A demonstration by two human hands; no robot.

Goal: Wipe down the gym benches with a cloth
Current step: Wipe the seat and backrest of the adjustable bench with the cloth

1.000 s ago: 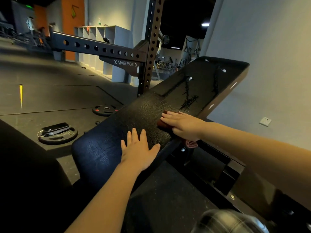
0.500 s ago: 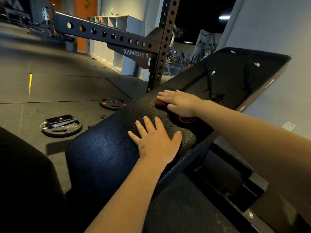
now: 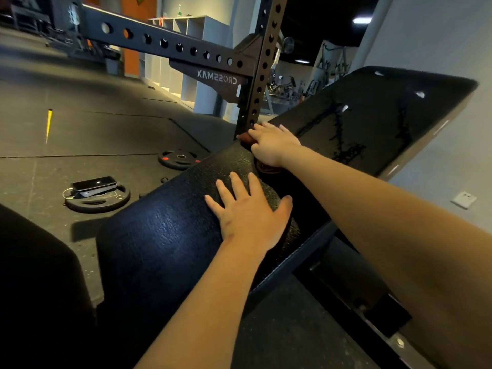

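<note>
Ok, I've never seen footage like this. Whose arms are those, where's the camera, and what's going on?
The camera sits on a person's head, looking forward and down, so the arms are their own. The left hand lies flat on a black bench. The right hand presses a reddish cloth against the bench's far edge, beside the rack. The tilted back pad shows wet streaks. On the floor, a phone rests on a weight plate.
</note>
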